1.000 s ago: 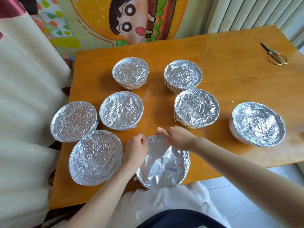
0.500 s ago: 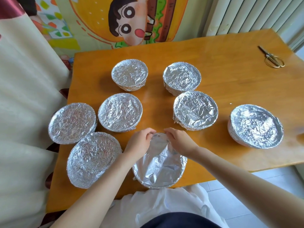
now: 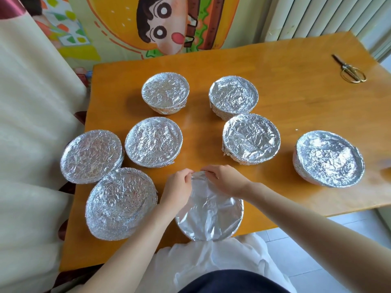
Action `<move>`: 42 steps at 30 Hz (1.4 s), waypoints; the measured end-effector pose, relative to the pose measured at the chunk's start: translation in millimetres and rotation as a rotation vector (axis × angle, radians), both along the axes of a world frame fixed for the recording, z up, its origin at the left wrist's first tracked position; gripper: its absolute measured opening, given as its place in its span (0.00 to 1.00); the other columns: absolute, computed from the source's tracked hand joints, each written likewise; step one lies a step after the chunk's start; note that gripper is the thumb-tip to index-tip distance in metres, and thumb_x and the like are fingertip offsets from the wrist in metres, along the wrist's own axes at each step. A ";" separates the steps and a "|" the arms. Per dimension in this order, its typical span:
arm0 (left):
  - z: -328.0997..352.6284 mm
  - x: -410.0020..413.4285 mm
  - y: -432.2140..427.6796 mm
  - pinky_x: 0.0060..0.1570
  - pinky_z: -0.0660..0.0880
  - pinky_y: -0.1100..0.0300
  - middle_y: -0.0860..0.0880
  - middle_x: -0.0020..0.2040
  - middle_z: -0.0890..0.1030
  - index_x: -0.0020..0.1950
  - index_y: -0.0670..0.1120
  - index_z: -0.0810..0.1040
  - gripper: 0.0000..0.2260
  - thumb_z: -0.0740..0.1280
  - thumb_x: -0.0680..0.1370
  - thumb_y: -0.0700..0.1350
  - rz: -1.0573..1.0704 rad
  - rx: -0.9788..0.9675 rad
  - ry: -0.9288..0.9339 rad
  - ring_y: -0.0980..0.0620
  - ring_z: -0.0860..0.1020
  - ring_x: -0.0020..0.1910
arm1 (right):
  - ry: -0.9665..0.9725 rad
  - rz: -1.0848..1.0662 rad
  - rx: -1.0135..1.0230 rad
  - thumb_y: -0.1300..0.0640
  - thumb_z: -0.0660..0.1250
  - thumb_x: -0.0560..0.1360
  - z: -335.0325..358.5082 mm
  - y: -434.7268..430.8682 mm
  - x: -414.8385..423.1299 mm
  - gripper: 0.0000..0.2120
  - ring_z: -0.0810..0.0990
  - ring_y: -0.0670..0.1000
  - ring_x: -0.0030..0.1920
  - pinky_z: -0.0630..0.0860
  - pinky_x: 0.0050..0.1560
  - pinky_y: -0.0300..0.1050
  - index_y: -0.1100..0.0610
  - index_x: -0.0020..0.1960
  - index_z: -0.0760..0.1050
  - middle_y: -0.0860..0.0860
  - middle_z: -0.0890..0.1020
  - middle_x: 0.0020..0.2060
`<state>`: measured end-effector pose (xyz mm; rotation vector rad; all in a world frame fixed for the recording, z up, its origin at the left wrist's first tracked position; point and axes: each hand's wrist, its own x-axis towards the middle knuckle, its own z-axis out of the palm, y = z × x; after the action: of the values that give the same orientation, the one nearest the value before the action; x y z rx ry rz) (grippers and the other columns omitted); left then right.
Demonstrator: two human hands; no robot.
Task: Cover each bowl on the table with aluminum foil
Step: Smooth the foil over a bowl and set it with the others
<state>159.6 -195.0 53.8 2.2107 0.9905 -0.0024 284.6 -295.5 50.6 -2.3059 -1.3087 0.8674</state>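
A foil-topped bowl (image 3: 209, 216) sits at the near edge of the wooden table (image 3: 296, 106), its foil smoother than the rest. My left hand (image 3: 176, 191) and my right hand (image 3: 226, 179) meet at the bowl's far rim, fingers curled and pinching the foil edge there. Several other bowls stand around it, each wrapped in crinkled foil: one at near left (image 3: 120, 204), one at far left (image 3: 91, 153), one at centre left (image 3: 153, 141), two at the back (image 3: 165, 92) (image 3: 232, 96), one at centre right (image 3: 250, 137) and one at right (image 3: 328, 158).
Gold-handled scissors (image 3: 349, 69) lie at the table's far right corner. A cream curtain (image 3: 31, 123) hangs along the left side. A cartoon wall picture (image 3: 165, 24) and a radiator (image 3: 328, 15) stand behind the table. White cloth (image 3: 222, 256) covers my lap below the table edge.
Both hands slid along the near bowl's rim from its sides to the far edge, where they now meet. The view shifted slightly downward.
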 end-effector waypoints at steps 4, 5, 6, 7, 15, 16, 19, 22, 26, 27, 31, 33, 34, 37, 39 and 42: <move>-2.3 -4.9 -11.8 0.46 0.69 0.59 0.44 0.54 0.82 0.61 0.44 0.77 0.13 0.57 0.81 0.39 0.000 0.012 0.011 0.43 0.78 0.53 | -0.013 0.103 -0.022 0.56 0.55 0.81 6.8 -6.3 -2.5 0.12 0.69 0.55 0.37 0.63 0.39 0.47 0.56 0.42 0.71 0.56 0.77 0.37; -1.5 -4.9 -13.4 0.46 0.70 0.57 0.43 0.54 0.82 0.61 0.44 0.77 0.13 0.57 0.81 0.39 -0.005 0.015 0.012 0.43 0.78 0.53 | -0.004 0.118 -0.033 0.55 0.55 0.81 10.1 -6.9 -0.7 0.13 0.68 0.55 0.36 0.65 0.38 0.49 0.57 0.40 0.70 0.55 0.76 0.34; -0.6 -4.1 -14.1 0.46 0.70 0.55 0.43 0.53 0.82 0.61 0.43 0.78 0.13 0.57 0.81 0.39 -0.011 0.016 0.007 0.42 0.78 0.52 | 0.009 0.120 -0.050 0.55 0.55 0.81 13.3 -6.6 2.1 0.14 0.68 0.55 0.35 0.65 0.38 0.50 0.58 0.39 0.70 0.54 0.74 0.32; -0.1 -3.1 -14.1 0.45 0.69 0.54 0.42 0.51 0.83 0.60 0.43 0.78 0.13 0.57 0.81 0.38 -0.017 0.015 -0.002 0.41 0.78 0.51 | 0.026 0.112 -0.067 0.54 0.54 0.81 16.4 -5.0 5.4 0.16 0.67 0.54 0.34 0.65 0.37 0.50 0.59 0.39 0.71 0.53 0.73 0.30; 0.2 1.8 -19.2 0.41 0.68 0.56 0.43 0.49 0.83 0.59 0.46 0.78 0.13 0.57 0.81 0.39 -0.055 0.000 -0.003 0.42 0.78 0.49 | 0.112 -0.001 -0.102 0.48 0.51 0.82 20.8 0.3 7.8 0.24 0.64 0.55 0.35 0.55 0.35 0.44 0.61 0.34 0.67 0.54 0.67 0.28; 0.7 2.4 -20.7 0.41 0.69 0.55 0.43 0.49 0.83 0.59 0.46 0.78 0.13 0.57 0.81 0.39 -0.061 0.001 0.000 0.42 0.78 0.49 | 0.119 -0.020 -0.110 0.47 0.50 0.82 19.6 -0.8 9.0 0.24 0.66 0.55 0.36 0.57 0.36 0.43 0.60 0.36 0.71 0.54 0.69 0.29; 3.8 4.6 -22.6 0.42 0.71 0.54 0.43 0.48 0.83 0.58 0.46 0.78 0.12 0.57 0.81 0.39 -0.059 0.010 -0.016 0.42 0.79 0.47 | 0.211 -0.064 -0.131 0.43 0.47 0.82 20.1 -1.3 16.4 0.29 0.75 0.54 0.41 0.66 0.44 0.42 0.58 0.49 0.82 0.53 0.79 0.35; 9.0 7.8 -21.5 0.35 0.64 0.58 0.43 0.44 0.83 0.56 0.47 0.79 0.12 0.57 0.81 0.39 -0.061 0.020 -0.046 0.42 0.78 0.44 | 0.325 -0.124 -0.140 0.39 0.44 0.80 22.2 2.4 22.1 0.34 0.78 0.52 0.48 0.70 0.54 0.43 0.58 0.52 0.82 0.52 0.82 0.44; 11.8 6.7 -24.0 0.33 0.61 0.60 0.44 0.43 0.82 0.55 0.47 0.79 0.12 0.57 0.81 0.39 -0.086 0.009 -0.050 0.43 0.77 0.42 | 0.351 -0.138 -0.219 0.37 0.40 0.79 17.1 3.8 20.5 0.37 0.76 0.53 0.48 0.69 0.56 0.44 0.57 0.52 0.82 0.53 0.79 0.44; 11.8 6.1 -24.7 0.33 0.61 0.60 0.44 0.43 0.82 0.55 0.47 0.79 0.11 0.57 0.81 0.39 -0.090 0.004 -0.048 0.44 0.77 0.42 | 0.352 -0.134 -0.229 0.36 0.40 0.79 17.0 3.7 20.5 0.37 0.76 0.53 0.48 0.69 0.55 0.44 0.56 0.51 0.82 0.54 0.79 0.43; 12.8 9.3 -22.1 0.34 0.66 0.58 0.44 0.42 0.82 0.54 0.46 0.79 0.11 0.57 0.81 0.39 -0.089 0.014 -0.058 0.44 0.78 0.41 | 0.428 -0.138 -0.274 0.34 0.38 0.77 20.9 7.8 28.9 0.40 0.78 0.54 0.51 0.71 0.60 0.48 0.57 0.54 0.82 0.54 0.81 0.47; 12.5 10.5 -20.8 0.35 0.68 0.57 0.45 0.43 0.82 0.54 0.47 0.79 0.11 0.57 0.81 0.39 -0.094 0.019 -0.064 0.46 0.77 0.41 | 0.455 -0.123 -0.326 0.31 0.37 0.75 20.8 8.9 30.3 0.42 0.77 0.55 0.56 0.68 0.65 0.53 0.57 0.57 0.80 0.55 0.81 0.51; 12.0 9.9 -21.0 0.35 0.69 0.57 0.45 0.43 0.82 0.54 0.47 0.78 0.11 0.57 0.81 0.39 -0.100 0.019 -0.064 0.46 0.77 0.41 | 0.452 -0.113 -0.355 0.30 0.36 0.74 19.4 8.7 29.4 0.43 0.76 0.56 0.59 0.66 0.67 0.54 0.57 0.59 0.79 0.56 0.80 0.54; 10.3 6.3 -23.2 0.35 0.67 0.58 0.45 0.43 0.82 0.54 0.47 0.78 0.11 0.57 0.81 0.39 -0.116 0.030 -0.057 0.45 0.78 0.41 | 0.420 -0.114 -0.411 0.29 0.36 0.73 14.3 6.3 26.2 0.44 0.70 0.56 0.66 0.60 0.71 0.55 0.58 0.67 0.73 0.55 0.73 0.65; 9.0 5.6 -22.4 0.35 0.65 0.60 0.45 0.44 0.83 0.56 0.46 0.78 0.11 0.57 0.81 0.39 -0.113 0.033 -0.074 0.45 0.78 0.42 | 0.432 -0.138 -0.393 0.29 0.38 0.73 15.1 4.6 25.6 0.43 0.69 0.56 0.67 0.60 0.71 0.55 0.58 0.68 0.71 0.55 0.71 0.66; 7.1 5.2 -17.4 0.36 0.65 0.64 0.46 0.47 0.83 0.57 0.45 0.78 0.11 0.57 0.81 0.39 -0.085 0.017 -0.095 0.46 0.79 0.45 | 0.384 -0.174 -0.241 0.34 0.42 0.77 16.7 1.6 26.9 0.37 0.75 0.53 0.60 0.66 0.66 0.49 0.58 0.62 0.77 0.55 0.78 0.60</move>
<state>164.8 -212.4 61.0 2.2449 0.8469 0.0724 311.5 -293.8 67.2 -2.2303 -0.8676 1.3844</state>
